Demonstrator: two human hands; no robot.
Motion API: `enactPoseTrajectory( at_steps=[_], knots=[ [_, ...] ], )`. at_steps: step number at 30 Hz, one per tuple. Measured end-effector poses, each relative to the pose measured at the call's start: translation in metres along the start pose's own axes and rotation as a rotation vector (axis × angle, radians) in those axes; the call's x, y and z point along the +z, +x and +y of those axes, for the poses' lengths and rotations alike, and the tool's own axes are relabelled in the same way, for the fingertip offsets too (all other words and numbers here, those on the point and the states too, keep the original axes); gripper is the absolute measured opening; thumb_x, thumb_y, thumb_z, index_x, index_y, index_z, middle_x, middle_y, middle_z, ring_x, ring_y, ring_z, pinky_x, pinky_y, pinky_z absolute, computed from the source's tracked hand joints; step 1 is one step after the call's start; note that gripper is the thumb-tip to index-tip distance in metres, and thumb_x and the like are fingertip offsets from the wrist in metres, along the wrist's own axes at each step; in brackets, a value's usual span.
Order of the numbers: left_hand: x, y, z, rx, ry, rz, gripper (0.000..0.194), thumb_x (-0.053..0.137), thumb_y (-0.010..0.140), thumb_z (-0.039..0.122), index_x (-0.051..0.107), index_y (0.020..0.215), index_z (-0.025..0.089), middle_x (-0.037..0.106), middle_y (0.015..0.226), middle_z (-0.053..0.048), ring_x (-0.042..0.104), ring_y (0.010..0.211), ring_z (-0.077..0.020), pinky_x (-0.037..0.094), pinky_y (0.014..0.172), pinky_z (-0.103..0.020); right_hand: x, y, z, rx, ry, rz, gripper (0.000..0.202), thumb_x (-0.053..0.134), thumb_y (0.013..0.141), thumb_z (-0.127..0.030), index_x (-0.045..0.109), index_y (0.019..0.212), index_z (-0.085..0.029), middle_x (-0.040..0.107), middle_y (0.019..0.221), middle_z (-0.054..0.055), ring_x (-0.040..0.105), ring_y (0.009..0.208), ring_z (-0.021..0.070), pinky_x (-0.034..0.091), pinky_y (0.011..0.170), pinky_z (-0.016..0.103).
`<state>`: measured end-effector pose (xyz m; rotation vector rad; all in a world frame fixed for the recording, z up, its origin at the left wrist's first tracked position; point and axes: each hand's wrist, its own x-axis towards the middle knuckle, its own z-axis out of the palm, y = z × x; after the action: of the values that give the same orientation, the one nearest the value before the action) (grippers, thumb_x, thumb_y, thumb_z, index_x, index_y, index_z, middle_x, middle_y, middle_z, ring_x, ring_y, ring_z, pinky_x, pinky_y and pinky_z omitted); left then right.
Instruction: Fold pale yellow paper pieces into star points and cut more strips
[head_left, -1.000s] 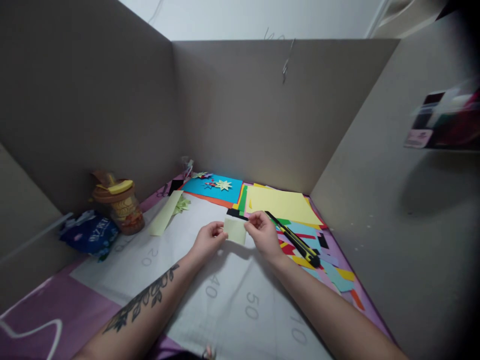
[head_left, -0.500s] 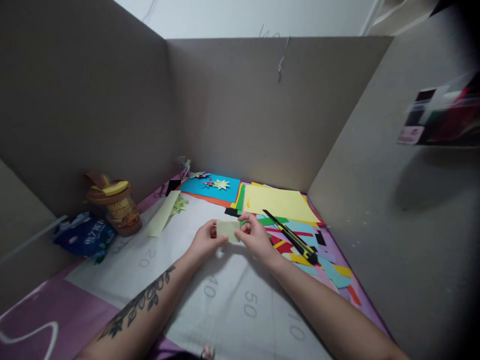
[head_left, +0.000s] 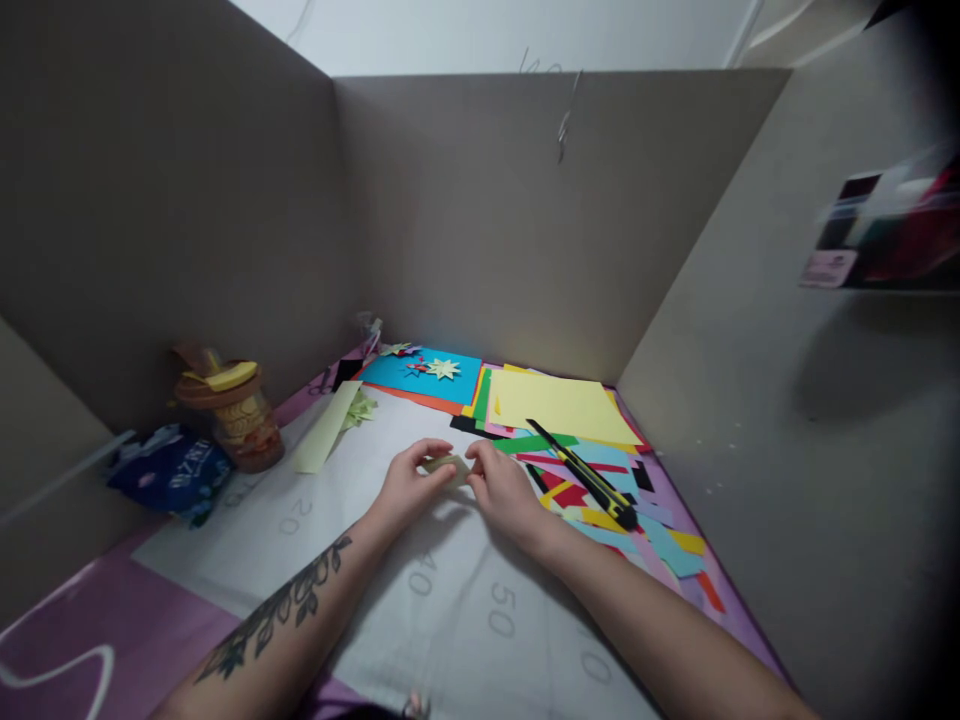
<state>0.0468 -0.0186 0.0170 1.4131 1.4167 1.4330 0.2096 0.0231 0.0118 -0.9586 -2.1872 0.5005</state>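
Note:
A small pale yellow-green piece of paper [head_left: 452, 470] is held just above the white sheet [head_left: 382, 610] and shows as a narrow, tilted shape. My left hand [head_left: 417, 482] pinches its left end between thumb and fingers. At the other end, the thumb and fingertips of my right hand [head_left: 501, 490] close on the paper. Right of that hand, a black and yellow utility knife [head_left: 585, 475] lies over coloured paper scraps [head_left: 667, 545]. To the left rests a long pale green strip [head_left: 328, 430] beside some crumpled-looking green pieces [head_left: 358, 410].
Behind the hands lie a blue sheet [head_left: 382, 373] carrying paper stars [head_left: 444, 369] and a stack topped by a yellow sheet [head_left: 559, 405]. A lidded cup [head_left: 244, 420] and a blue packet [head_left: 171, 470] stand at left. Grey panels [head_left: 487, 220] enclose the table.
The small paper, which faced me flat before, has been tipped and now appears nearly edge-on. Both hands have turned slightly with it, and their fingers have drawn closer together.

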Motion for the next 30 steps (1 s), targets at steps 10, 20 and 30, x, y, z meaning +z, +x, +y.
enactPoseTrajectory(
  at_steps=[10,20,30],
  knots=[
    [-0.004,0.003,-0.003,-0.129,-0.245,-0.004,0.021,0.068,0.066,0.032,0.06,0.074,0.015,0.06,0.068,0.0,0.054,0.061,-0.0121,0.042,0.059,-0.021,-0.006,0.006,0.0,-0.053,0.213,0.094,0.01,0.052,0.083,-0.018,0.061,0.079,-0.02,0.062,0.077,0.003,0.055,0.071,0.0163,0.041,0.063,0.027],
    [0.003,-0.001,-0.002,-0.155,-0.3,-0.005,0.028,0.068,0.068,0.038,0.064,0.083,0.014,0.064,0.075,-0.003,0.056,0.066,-0.0133,0.044,0.062,-0.022,-0.004,0.002,0.003,-0.121,0.08,0.07,0.014,0.044,0.088,-0.019,0.057,0.081,-0.021,0.062,0.076,0.003,0.056,0.072,0.0175,0.04,0.067,0.028],
    [0.009,-0.006,-0.004,-0.076,-0.053,0.053,0.015,0.063,0.07,0.031,0.067,0.073,0.017,0.068,0.075,-0.003,0.06,0.073,-0.0175,0.044,0.069,-0.026,-0.001,-0.001,-0.005,-0.204,-0.025,0.12,0.014,0.05,0.085,-0.017,0.061,0.078,-0.021,0.063,0.077,0.005,0.051,0.078,0.0199,0.038,0.071,0.031]
  ],
)
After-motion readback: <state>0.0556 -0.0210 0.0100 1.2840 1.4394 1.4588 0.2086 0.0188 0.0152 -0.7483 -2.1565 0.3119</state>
